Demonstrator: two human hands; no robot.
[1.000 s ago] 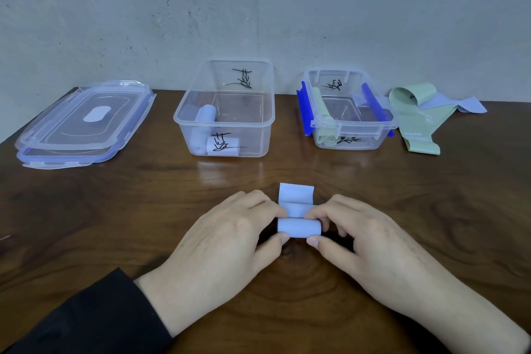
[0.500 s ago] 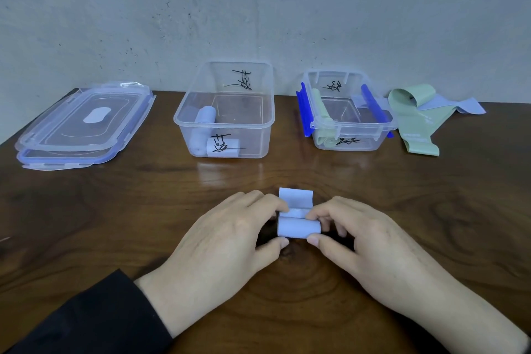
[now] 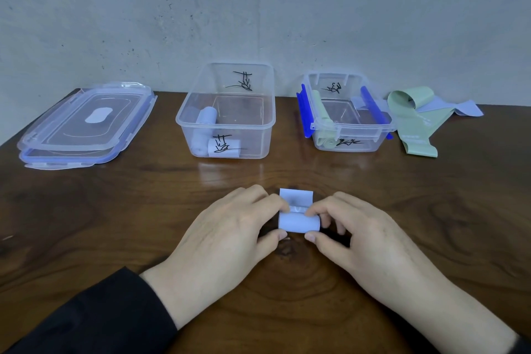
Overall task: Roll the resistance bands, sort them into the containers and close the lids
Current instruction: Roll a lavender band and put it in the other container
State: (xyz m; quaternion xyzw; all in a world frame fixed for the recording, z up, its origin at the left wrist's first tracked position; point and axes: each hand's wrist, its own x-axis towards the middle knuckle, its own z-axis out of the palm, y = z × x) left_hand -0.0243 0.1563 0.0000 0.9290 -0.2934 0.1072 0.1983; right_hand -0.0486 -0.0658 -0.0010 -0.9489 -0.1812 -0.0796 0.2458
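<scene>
Near on the desk [image 3: 115, 224], two hands, left hand [image 3: 227, 241] and right hand [image 3: 365, 244], pinching one pale-blue band [image 3: 298, 218], mostly rolled; far, two containers [image 3: 227, 112] [image 3: 349, 115], two stacked lids [image 3: 83, 121].

Left hand [image 3: 227, 241] and right hand [image 3: 370, 250]: fingers cover both ends of the small pale-blue rolled resistance band [image 3: 298, 223]; how many turns are wound cannot be told. Both forearms cut off by the bottom edge; black sleeve [image 3: 94, 316] runs out at lower left. Dark wooden desk [image 3: 115, 224] cropped left, right and below. Black handwritten marks on the clear plastic containers [image 3: 227, 112] unreadable. Lower of two stacked clear lids [image 3: 83, 121] mostly hidden under the upper. Flat pale-blue band [image 3: 457, 108] partly under the green band [image 3: 413, 123].
</scene>
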